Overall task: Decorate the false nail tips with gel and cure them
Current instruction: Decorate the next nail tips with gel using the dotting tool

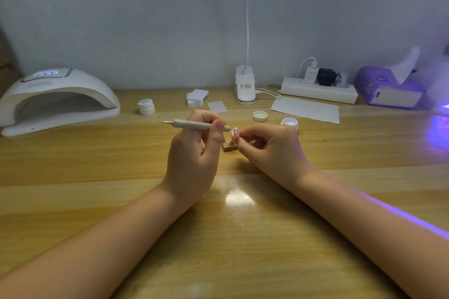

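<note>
At frame centre, the left hand [194, 153] pinched the pen [194, 125] and the right hand [272, 150] pinched the nail tip [233, 132] on its stand [230, 146]; a slip could have smeared uncured gel.

At mid-table the left hand [194, 153] grips a dotting pen [194, 125] whose tip meets the pink nail tip [233, 132] pinched by the right hand [269, 150] above a small wooden stand [229, 147].

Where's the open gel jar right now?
Head view, right of centre: the small open white gel jar stands on the wooden table just behind the right hand, with its loose white lid beside it on the left.
</note>
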Demonstrator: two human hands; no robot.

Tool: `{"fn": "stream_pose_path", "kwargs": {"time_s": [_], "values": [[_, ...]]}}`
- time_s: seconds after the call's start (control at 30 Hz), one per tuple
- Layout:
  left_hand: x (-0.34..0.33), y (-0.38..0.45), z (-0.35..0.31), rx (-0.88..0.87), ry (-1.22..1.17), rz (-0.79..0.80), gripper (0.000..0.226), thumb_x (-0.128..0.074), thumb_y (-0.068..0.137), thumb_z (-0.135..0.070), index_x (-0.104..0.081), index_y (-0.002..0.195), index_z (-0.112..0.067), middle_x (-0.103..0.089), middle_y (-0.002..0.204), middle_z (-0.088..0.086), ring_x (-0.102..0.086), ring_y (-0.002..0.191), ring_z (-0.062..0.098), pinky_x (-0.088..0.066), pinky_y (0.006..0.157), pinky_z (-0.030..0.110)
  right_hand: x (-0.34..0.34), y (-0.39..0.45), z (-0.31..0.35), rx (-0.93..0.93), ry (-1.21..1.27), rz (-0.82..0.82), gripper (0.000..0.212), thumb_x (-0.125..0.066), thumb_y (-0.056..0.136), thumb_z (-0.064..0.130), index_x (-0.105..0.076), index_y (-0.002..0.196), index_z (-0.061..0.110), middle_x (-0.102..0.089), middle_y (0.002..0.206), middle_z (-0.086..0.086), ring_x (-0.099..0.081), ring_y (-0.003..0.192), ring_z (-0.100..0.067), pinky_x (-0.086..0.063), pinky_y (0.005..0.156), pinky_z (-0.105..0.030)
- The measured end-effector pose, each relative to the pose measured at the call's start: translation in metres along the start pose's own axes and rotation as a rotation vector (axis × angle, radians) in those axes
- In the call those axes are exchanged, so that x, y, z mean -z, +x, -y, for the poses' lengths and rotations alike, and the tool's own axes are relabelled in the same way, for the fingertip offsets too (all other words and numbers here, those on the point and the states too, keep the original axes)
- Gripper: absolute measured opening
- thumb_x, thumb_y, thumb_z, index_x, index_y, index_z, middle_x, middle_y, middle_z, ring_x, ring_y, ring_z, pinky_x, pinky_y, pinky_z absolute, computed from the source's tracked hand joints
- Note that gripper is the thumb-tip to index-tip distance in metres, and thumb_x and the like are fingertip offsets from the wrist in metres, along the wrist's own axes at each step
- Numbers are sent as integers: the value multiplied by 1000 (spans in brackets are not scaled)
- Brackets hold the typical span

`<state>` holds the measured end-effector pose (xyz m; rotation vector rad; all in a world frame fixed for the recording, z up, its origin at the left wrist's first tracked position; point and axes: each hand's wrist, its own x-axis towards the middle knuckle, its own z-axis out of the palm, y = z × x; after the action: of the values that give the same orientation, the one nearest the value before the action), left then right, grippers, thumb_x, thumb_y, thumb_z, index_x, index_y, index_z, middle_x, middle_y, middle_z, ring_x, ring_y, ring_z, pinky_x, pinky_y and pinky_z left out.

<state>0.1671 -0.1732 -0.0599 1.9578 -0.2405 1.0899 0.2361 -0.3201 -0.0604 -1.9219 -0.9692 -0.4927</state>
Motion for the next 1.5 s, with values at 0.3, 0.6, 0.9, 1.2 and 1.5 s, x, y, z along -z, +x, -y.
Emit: {"fn": "stream_pose_path", "kwargs": {"time_s": [0.3,0.6,0.9,1.2,1.5], "values": [[0,1,-2,-47,-67,-20,12,-44,98,-27,-53,93,-22,-59,76,-10,-59,68,11,-48,61,20,0,0,0,-10,1,-3,8,-71,86,13,-77,89,9,-74,79,1,-66,66,-10,-55,65,-28],[-1,0,2,4,-1,22,18,-43,96,-36,-53,92,-22,-60,72,-2,-59,66,17,-47,59,31,-1,0,-1,4,-7,-18,8,-71,85,14,-78,87,11,-73,75,4,-62,61,-5,-51,61,-20],[-1,-1,1,14,4,24,19,-43,96,-36,-54,93,-21,-61,73,-1,-60,67,17,-48,60,31,-1,0,-1,-3,5,-1,9,-70,86,14,-77,89,10,-73,77,2,-65,65,-10,-55,63,-31],[-1,0,1,3,-7,17,19,-43,97,-34,-54,92,-19,-61,72,-1,-59,65,17,-47,57,30,0,0,-1,0,11,-1,9,-70,86,14,-77,90,9,-74,78,1,-66,66,-11,-56,64,-34],[0,-1,1,-5,-17,11,20,-43,97,-34,-55,93,-18,-60,72,-1,-59,65,16,-48,58,29,-1,0,-2,5,2,-10,9,-70,86,15,-77,88,10,-73,76,3,-65,63,-9,-55,62,-32]]}}
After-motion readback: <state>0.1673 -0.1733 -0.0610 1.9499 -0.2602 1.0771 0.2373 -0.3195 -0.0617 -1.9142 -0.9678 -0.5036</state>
